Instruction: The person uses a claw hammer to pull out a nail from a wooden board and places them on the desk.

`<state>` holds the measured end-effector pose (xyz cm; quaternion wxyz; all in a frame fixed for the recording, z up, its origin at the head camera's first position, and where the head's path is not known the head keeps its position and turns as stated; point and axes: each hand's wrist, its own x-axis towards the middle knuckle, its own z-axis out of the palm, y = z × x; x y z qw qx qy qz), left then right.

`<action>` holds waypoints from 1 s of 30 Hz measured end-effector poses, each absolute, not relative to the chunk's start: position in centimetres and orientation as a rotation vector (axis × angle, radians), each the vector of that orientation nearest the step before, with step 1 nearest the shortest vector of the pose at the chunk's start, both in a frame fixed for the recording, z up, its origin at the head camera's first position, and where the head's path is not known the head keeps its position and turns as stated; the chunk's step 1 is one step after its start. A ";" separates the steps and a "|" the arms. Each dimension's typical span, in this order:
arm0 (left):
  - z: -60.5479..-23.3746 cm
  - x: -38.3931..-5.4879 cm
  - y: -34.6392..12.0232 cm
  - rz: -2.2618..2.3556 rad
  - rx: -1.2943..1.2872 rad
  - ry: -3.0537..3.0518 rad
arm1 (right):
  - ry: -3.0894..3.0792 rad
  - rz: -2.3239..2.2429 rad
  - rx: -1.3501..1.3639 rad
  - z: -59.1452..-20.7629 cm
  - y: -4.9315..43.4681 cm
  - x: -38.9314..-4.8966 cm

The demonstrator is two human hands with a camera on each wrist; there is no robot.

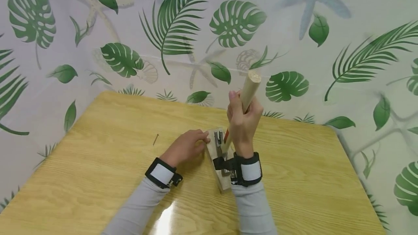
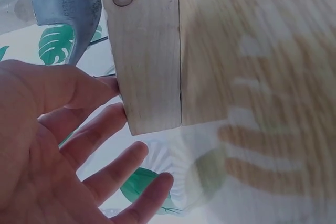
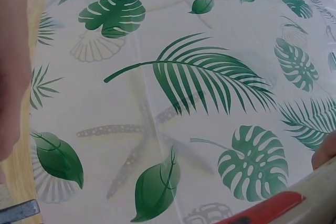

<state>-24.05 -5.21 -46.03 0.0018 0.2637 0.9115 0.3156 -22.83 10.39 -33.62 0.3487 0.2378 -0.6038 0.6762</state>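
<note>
A claw hammer stands with its pale wooden handle tilted up, gripped by my right hand. Its metal head lies over a pale wooden block, claw toward the far end. My left hand holds the block's far left edge with thumb and fingertips. In the left wrist view, the hammer head is close above the block, and thin dark nail-like lines show between the claw and fingertips. Ring and little fingers reach past the block's end. The right wrist view shows the handle's red mark.
A loose nail lies on the wooden table, left of my left hand. Behind the table hangs a white cloth with green leaf prints. Each wrist wears a black strap with a camera.
</note>
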 end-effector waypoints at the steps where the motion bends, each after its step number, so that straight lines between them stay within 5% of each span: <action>1: -46.1 -24.0 -5.2 0.987 0.813 2.861 | -1.556 1.760 0.610 -33.7 10.5 -22.7; 30: -46.0 -23.8 -5.2 0.906 0.717 2.908 | -1.245 1.823 0.750 -31.9 11.0 -17.5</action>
